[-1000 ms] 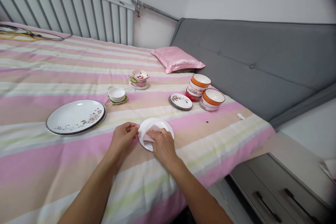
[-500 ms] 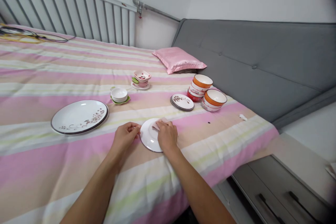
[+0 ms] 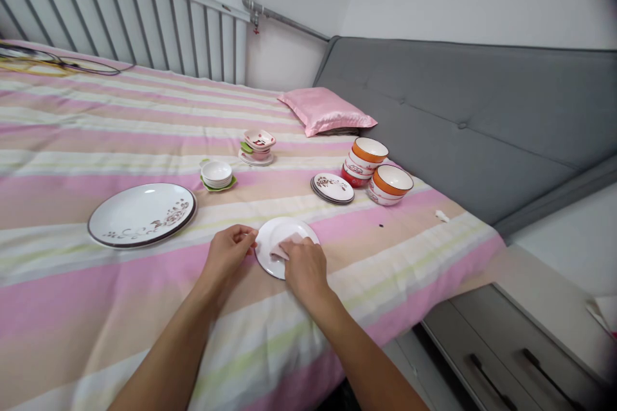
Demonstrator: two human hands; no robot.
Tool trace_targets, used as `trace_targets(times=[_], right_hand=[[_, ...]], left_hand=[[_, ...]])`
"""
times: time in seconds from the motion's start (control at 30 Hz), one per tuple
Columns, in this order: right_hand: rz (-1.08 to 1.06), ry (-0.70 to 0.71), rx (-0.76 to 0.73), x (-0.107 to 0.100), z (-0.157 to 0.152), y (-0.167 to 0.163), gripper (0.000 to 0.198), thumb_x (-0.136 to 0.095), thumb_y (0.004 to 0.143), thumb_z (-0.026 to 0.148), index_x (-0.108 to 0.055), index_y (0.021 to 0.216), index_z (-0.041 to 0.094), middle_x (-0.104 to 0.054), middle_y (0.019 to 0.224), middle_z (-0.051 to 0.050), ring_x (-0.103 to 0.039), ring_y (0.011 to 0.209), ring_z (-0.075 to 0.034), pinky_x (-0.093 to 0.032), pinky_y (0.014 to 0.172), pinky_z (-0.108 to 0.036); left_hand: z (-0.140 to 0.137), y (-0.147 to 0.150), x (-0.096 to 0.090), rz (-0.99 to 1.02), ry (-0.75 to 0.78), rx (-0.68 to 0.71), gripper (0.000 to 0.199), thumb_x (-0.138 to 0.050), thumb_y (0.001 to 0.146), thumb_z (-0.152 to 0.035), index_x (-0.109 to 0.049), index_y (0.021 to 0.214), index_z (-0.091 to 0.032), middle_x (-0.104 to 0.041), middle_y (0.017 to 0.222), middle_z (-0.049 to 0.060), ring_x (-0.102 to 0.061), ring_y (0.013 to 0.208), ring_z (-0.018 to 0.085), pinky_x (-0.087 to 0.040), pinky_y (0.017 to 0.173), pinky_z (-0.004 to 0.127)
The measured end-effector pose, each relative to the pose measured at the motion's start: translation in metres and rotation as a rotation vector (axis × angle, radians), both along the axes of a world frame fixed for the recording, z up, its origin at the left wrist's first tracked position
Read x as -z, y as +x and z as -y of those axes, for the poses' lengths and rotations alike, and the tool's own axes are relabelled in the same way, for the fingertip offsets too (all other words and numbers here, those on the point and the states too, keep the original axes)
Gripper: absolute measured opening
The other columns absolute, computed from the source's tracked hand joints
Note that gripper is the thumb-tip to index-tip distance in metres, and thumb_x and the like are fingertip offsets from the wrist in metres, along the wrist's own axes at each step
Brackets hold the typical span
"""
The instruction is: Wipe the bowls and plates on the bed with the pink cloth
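Note:
A small white plate (image 3: 266, 261) with a dark rim lies on the striped bedspread in front of me. My left hand (image 3: 231, 249) pinches its left edge between thumb and fingers. Over the plate, my right hand (image 3: 306, 268) presses a pale pink cloth (image 3: 283, 246) against the surface, fingers closed around it. Part of the cloth and the plate's right side are hidden beneath that hand. Behind the plate to the right sits a stack of small flowered plates (image 3: 333, 187). Large oval plates (image 3: 139, 209) with a brown flower pattern lie to the left.
Orange-rimmed bowls stand in two stacks, a taller one (image 3: 365, 162) and a shorter one (image 3: 390, 185). Small white dishes (image 3: 216, 173) and patterned dishes (image 3: 259, 142) are farther back. A pink pillow (image 3: 326, 110) lies near the grey headboard (image 3: 463, 122). Cables (image 3: 58, 63) lie far left.
My right hand has slid the cloth from the plate's upper right toward its middle, nearer to me. My left hand keeps its place at the left edge. The view has shifted slightly.

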State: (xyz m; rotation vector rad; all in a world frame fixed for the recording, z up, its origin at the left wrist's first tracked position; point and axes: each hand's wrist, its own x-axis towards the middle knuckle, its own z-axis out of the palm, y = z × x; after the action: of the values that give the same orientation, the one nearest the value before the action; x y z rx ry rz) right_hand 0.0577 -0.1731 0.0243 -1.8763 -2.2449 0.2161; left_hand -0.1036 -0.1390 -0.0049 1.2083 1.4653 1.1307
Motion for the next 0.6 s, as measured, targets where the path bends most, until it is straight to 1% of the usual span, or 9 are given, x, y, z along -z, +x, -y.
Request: trace_targets(times=[0.1,0.2,0.4,0.6], right_hand=[[-0.093,0.072,-0.084,0.010,-0.007,-0.004,0.035,-0.045,0.085,0.013,-0.065,0.107,0.031,-0.068,0.107,0.002,-0.053,0.095,-0.019,-0.034,0.074,-0.029],[-0.149,0.125,-0.116,0.022,-0.018,-0.007,0.039,-0.045,0.084,0.011,-0.063,0.112,0.032,-0.063,0.119,0.006,-0.051,0.100,-0.018,-0.034,0.079,-0.028],[-0.129,0.170,-0.051,0.033,-0.039,-0.007,0.033,-0.043,0.089,0.019,-0.062,0.113,0.032,-0.060,0.124,0.006,-0.049,0.106,-0.019,-0.033,0.084,-0.031],[-0.088,0.211,0.033,0.038,-0.043,-0.005,0.033,-0.039,0.091,0.020,-0.059,0.117,0.027,-0.058,0.128,0.003,-0.047,0.110,-0.021,-0.031,0.087,-0.035]], left_hand=[[-0.001,0.000,0.001,0.011,0.007,0.008,0.034,-0.066,0.067,-0.045,-0.062,0.078,-0.013,-0.063,0.063,0.004,-0.055,0.056,0.014,-0.041,0.057,0.026],[-0.001,-0.001,0.001,0.004,0.010,0.007,0.034,-0.065,0.067,-0.045,-0.063,0.078,-0.013,-0.064,0.064,0.004,-0.055,0.057,0.014,-0.042,0.058,0.026],[-0.001,-0.002,0.003,-0.023,0.018,0.004,0.033,-0.065,0.068,-0.045,-0.063,0.080,-0.013,-0.064,0.065,0.004,-0.056,0.057,0.015,-0.042,0.058,0.026],[-0.002,-0.003,0.004,-0.020,0.014,-0.005,0.033,-0.065,0.067,-0.045,-0.063,0.079,-0.014,-0.065,0.066,0.005,-0.057,0.059,0.015,-0.044,0.060,0.028]])
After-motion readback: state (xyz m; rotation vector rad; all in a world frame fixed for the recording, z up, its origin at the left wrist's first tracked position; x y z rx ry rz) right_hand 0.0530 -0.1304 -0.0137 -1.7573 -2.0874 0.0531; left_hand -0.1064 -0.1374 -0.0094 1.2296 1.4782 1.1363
